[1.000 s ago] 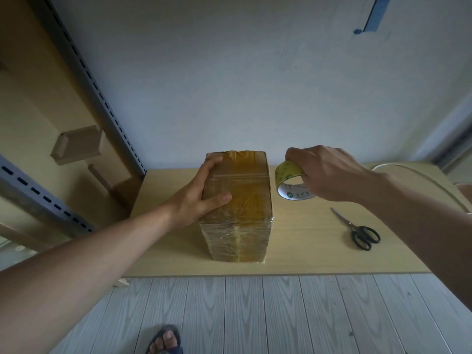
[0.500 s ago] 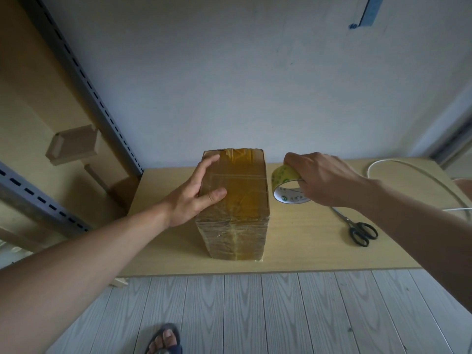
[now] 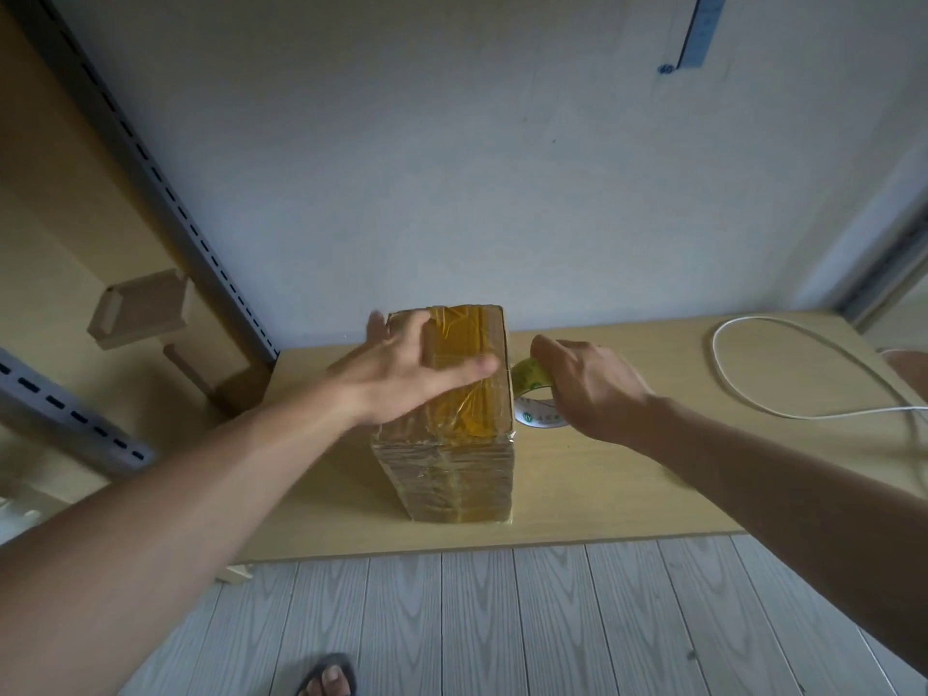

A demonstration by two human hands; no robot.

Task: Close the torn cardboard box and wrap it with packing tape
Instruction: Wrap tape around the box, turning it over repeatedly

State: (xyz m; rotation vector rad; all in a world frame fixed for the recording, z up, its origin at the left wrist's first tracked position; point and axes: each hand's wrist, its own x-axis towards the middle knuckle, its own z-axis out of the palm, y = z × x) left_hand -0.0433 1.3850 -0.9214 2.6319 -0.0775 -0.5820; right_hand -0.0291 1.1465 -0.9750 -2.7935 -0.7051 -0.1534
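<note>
A pale wall [image 3: 452,168] backs a light wooden table [image 3: 627,494] above a grey plank floor [image 3: 552,620]. The cardboard box [image 3: 452,474] stands on end near the middle of the table, its top and sides covered in glossy yellowish tape. The left hand [image 3: 401,374] lies on the box top, fingers straight and spread, thumb pointing across toward the right edge. The right hand [image 3: 587,389] grips the tape roll [image 3: 532,394], fingers curled over it, just beside the box's upper right edge. A white cable [image 3: 743,389] loops on the table at right, well apart from the box.
</note>
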